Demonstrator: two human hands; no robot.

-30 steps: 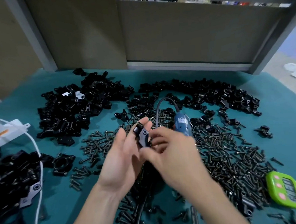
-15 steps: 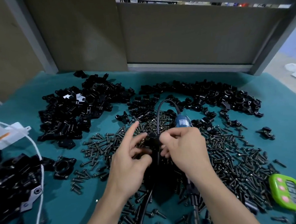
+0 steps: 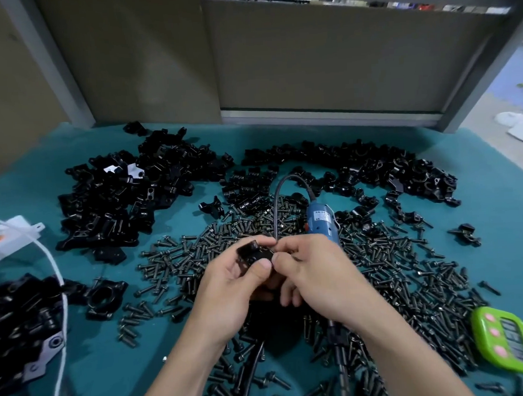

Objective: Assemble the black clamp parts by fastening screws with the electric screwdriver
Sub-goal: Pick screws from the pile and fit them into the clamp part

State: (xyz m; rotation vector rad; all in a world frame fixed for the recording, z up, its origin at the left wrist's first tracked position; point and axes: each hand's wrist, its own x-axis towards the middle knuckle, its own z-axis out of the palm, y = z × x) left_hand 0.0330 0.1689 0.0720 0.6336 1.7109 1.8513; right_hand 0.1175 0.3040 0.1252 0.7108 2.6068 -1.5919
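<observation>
My left hand (image 3: 228, 287) grips a small black clamp part (image 3: 254, 252) above the screw pile, thumb and fingers curled round it. My right hand (image 3: 315, 270) pinches the same part from the right side with thumb and forefinger. The blue electric screwdriver (image 3: 320, 222) lies on the table just behind my right hand, its black cable (image 3: 279, 194) arching up and back. Loose black screws (image 3: 178, 259) cover the green mat around both hands. What my right fingertips hold besides the part is hidden.
Heaps of black clamp parts lie at the back left (image 3: 127, 198) and back right (image 3: 389, 173), more at the left edge (image 3: 21, 313). One ring-shaped clamp (image 3: 103, 298) sits alone. A green timer (image 3: 507, 342) is at the right, a white cord (image 3: 58, 302) at the left.
My hands lowered from in front of me toward the screw pile. The left hand went from flat and open fingers to a curled grip on the clamp part; the right hand stayed on it.
</observation>
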